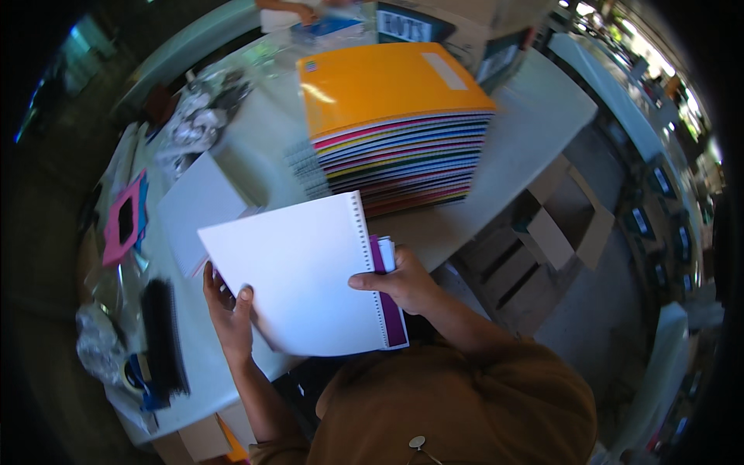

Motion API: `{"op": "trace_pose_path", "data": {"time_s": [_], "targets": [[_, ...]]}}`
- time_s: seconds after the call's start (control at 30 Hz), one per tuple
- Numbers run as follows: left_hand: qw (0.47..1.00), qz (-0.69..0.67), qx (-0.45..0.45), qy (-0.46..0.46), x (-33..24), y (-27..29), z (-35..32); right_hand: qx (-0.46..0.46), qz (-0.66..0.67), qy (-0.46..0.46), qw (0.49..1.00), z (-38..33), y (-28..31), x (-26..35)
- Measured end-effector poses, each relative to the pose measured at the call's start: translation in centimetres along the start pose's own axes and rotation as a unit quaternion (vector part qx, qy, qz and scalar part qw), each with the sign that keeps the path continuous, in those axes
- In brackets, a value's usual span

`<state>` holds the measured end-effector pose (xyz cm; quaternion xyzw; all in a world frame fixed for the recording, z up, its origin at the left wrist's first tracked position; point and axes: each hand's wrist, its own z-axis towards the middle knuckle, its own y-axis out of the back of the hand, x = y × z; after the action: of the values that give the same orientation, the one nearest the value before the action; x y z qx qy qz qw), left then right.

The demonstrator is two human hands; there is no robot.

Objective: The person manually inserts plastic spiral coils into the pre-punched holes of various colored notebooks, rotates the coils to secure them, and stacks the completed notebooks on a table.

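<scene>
I hold a spiral-bound notebook [302, 271] above the near edge of the table, its white page facing up and a purple cover showing at its right side. My left hand [229, 314] grips its lower left corner, thumb on top. My right hand [399, 280] grips the right edge over the wire spiral. Just beyond stands a tall stack of spiral notebooks [395, 132] with an orange cover on top and many coloured covers below.
A white sheet block [200, 205] lies left of the notebook on the pale table [535, 116]. Pink and blue frames [124, 221], black binding combs [163, 337], tape and crumpled plastic [194, 116] sit further left. Cardboard boxes [554, 225] stand on the floor at right. Another person's hands show at the far edge.
</scene>
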<state>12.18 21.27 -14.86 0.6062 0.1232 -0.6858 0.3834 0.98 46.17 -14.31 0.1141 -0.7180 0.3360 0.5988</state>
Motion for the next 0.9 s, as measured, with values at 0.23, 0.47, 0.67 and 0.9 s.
{"op": "trace_pose_path", "data": {"time_s": [0.23, 0.47, 0.67, 0.9], "targets": [[0.997, -0.025, -0.021, -0.073, -4.4, 0.9, 5.7, -0.050, -0.009, -0.025, 0.998, -1.4, 1.8, 0.9], [0.960, -0.202, -0.145, -0.132, -7.8, 5.5, 10.4, -0.045, 0.039, 0.022, 0.998, -0.4, 2.5, -0.3], [0.908, -0.371, 0.043, 0.188, -3.6, 3.6, 8.5, -0.053, 0.149, -0.111, 0.981, 1.6, 5.0, -3.4], [0.981, -0.118, 0.035, 0.150, 8.1, -1.1, 3.2, -0.113, 0.155, -0.134, 0.972, 2.3, 5.9, -5.5]]}}
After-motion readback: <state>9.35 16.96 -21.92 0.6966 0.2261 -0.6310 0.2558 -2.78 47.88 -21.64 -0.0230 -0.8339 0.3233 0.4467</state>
